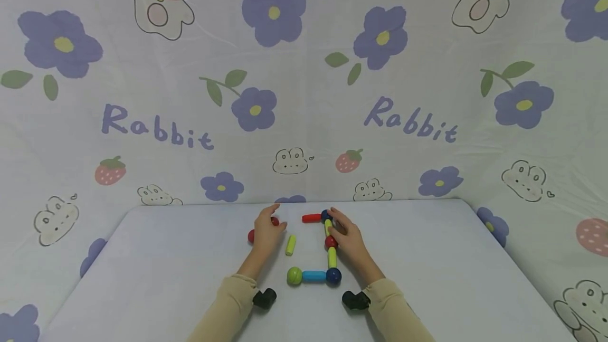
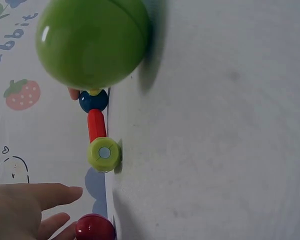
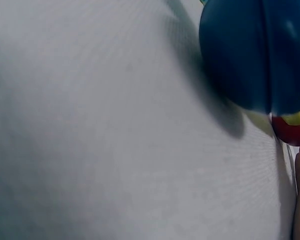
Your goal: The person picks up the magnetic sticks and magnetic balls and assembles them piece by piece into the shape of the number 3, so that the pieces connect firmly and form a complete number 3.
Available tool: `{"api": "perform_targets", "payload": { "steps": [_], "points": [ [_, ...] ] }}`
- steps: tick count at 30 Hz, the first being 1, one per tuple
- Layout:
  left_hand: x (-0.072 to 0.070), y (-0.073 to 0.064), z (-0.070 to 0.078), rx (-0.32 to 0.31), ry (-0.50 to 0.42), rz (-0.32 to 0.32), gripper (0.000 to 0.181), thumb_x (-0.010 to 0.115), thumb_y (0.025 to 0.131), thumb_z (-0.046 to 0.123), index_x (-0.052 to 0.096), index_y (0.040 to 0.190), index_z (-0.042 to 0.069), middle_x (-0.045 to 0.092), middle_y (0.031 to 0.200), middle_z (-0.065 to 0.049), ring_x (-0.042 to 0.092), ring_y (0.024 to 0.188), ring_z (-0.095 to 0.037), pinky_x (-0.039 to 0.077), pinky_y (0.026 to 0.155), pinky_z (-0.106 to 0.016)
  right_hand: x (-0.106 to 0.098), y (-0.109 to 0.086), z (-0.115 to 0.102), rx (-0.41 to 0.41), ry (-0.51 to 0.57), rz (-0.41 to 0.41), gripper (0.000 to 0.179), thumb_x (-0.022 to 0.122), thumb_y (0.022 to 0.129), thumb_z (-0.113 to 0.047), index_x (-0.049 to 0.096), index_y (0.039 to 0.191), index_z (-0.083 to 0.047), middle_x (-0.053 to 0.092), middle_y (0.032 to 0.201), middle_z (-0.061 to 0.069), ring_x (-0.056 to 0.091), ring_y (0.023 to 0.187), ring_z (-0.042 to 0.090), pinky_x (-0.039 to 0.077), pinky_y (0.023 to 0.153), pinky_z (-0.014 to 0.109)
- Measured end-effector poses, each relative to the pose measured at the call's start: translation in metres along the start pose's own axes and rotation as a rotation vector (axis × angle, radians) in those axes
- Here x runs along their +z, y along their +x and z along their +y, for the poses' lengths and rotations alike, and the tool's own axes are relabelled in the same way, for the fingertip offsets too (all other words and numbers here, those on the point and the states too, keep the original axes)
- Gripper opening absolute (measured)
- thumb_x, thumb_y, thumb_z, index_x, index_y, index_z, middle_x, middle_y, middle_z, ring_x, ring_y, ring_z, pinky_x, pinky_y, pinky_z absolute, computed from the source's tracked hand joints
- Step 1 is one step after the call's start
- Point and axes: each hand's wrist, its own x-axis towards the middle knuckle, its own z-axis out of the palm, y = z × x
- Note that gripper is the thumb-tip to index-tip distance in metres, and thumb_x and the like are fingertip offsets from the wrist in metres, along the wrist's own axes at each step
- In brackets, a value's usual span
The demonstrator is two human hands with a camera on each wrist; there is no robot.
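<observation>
My left hand (image 1: 268, 232) reaches over the left part of the table, thumb and fingers spread, beside a red ball (image 1: 275, 221). A second red ball (image 1: 251, 236) sits just left of this hand, partly hidden by it. My right hand (image 1: 349, 239) rests along a chain of toy rods and balls, fingertips at the far dark blue ball (image 1: 325, 216) and thumb near the middle red ball (image 1: 331, 242). Yellow-green rods (image 1: 332, 257) link these to a near dark blue ball (image 1: 334, 276). From there a light blue rod (image 1: 314, 276) leads to a green ball (image 1: 294, 276).
A red rod (image 1: 311, 218) extends left from the far dark blue ball. One loose yellow-green rod (image 1: 291, 245) lies between the hands. Behind the white table (image 1: 157, 278) hangs a patterned cloth (image 1: 304, 78). Each sleeve carries a dark wrist camera (image 1: 265, 298).
</observation>
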Motion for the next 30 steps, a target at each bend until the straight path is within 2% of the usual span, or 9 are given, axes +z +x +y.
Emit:
{"api": "perform_targets", "payload": {
  "steps": [8,15,23,30],
  "points": [
    [0.0005,-0.0028,0.0003,-0.016,0.030,-0.018,0.054,0.070,0.074,-0.012,0.060,0.127,-0.005,0.061,0.128,-0.025,0.055,0.126,-0.039,0.044,0.108,-0.048,0.0005,-0.0038,-0.0006,0.010,0.004,0.026,0.046,0.058,0.096,-0.008,0.051,0.141,-0.010,0.040,0.155,0.007,0.041,0.142,0.028,0.038,0.113,0.039],
    [-0.0011,-0.0062,0.0002,-0.099,0.060,-0.082,0.055,0.067,0.078,-0.012,0.057,0.131,-0.001,0.059,0.132,-0.023,0.053,0.128,-0.038,0.044,0.108,-0.049,0.0003,-0.0051,0.0011,0.027,0.001,0.026,0.045,0.056,0.097,-0.010,0.052,0.141,-0.016,0.040,0.155,0.006,0.041,0.142,0.030,0.037,0.114,0.042],
    [-0.0010,-0.0059,-0.0066,-0.056,0.077,-0.080,0.050,0.066,0.078,-0.012,0.059,0.127,-0.004,0.061,0.129,-0.025,0.055,0.126,-0.039,0.046,0.107,-0.048,-0.0007,-0.0046,0.0005,0.003,-0.017,0.022,0.043,0.055,0.097,-0.010,0.053,0.140,-0.015,0.041,0.154,0.006,0.041,0.142,0.030,0.037,0.114,0.043],
    [-0.0001,-0.0048,-0.0075,-0.045,0.071,-0.077,0.044,0.068,0.080,-0.009,0.062,0.123,-0.003,0.063,0.126,-0.024,0.057,0.123,-0.039,0.048,0.104,-0.048,-0.0003,-0.0039,0.0009,0.013,-0.015,0.028,0.044,0.055,0.096,-0.008,0.053,0.140,-0.013,0.041,0.154,0.009,0.041,0.142,0.030,0.037,0.114,0.042]
  ]
}}
